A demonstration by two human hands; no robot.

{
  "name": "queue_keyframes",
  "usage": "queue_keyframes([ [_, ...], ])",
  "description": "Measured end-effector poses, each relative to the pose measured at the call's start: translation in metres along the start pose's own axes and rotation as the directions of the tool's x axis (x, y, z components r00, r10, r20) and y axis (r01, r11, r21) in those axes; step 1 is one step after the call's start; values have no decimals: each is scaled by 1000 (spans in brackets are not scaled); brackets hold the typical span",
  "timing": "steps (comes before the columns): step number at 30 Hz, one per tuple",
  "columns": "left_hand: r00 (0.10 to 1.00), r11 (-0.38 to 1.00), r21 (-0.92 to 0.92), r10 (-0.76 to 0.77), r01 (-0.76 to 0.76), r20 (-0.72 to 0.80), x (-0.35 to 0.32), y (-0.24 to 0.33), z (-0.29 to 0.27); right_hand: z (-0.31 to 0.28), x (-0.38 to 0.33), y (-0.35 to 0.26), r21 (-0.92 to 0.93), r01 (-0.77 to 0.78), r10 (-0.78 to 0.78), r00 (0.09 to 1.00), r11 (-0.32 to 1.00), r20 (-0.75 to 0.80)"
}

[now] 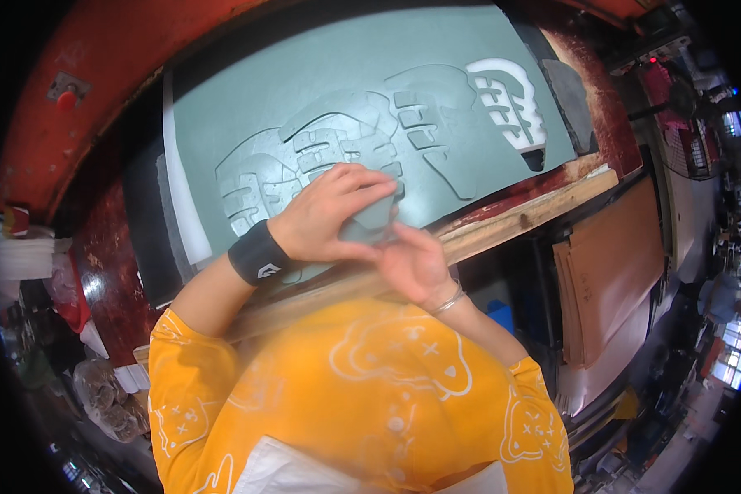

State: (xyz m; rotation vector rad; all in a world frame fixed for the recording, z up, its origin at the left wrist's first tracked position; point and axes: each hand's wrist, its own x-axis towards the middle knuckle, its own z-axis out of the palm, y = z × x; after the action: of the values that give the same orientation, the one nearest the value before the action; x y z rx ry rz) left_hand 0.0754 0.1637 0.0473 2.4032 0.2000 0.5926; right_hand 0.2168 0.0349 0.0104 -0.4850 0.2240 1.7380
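A large grey-green sheet (247, 90) lies before me, cut through in several shoe-shaped outlines with slots. Near its front edge, a grey-green cut piece (374, 217) is held between my two hands. My left hand (325, 210), with a black band at the wrist, reaches over the piece, its fingers on top and thumb below. From the right, my right hand (418, 262) closes its fingers at the piece's near right edge; the fingertips are slightly blurred. Part of the piece is hidden under my left hand. At the sheet's right end, a shoe-shaped opening (512, 92) shows white underneath.
A wooden strip (523, 218) runs along the table's front edge. An orange-red machine panel (107, 62) with a red button (66, 100) rises at the far left. Brown flat boards (613, 267) stand to the right. Clear bags (107, 403) lie at the lower left.
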Motion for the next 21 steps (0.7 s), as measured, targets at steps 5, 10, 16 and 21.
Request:
queue_keyframes([
  [5, 999, 999, 7, -41, 41, -9, -5, 3, 8, -8, 6, 6, -63, 50, -52, 998, 997, -28],
  [10, 992, 994, -65, -90, 85, -83, -8, 4, 9, -6, 7, 11, -76, 121, -114, 989, 990, 90],
  [16, 948, 966, -148, -239, 211, -210, -9, 14, 19, 4, 9, 23, -180, 187, -166, 978, 966, 130],
  [21, 992, 976, 214, -3, 31, -129, -14, 18, 20, 8, 7, 34, -375, 249, -227, 969, 893, 101],
])
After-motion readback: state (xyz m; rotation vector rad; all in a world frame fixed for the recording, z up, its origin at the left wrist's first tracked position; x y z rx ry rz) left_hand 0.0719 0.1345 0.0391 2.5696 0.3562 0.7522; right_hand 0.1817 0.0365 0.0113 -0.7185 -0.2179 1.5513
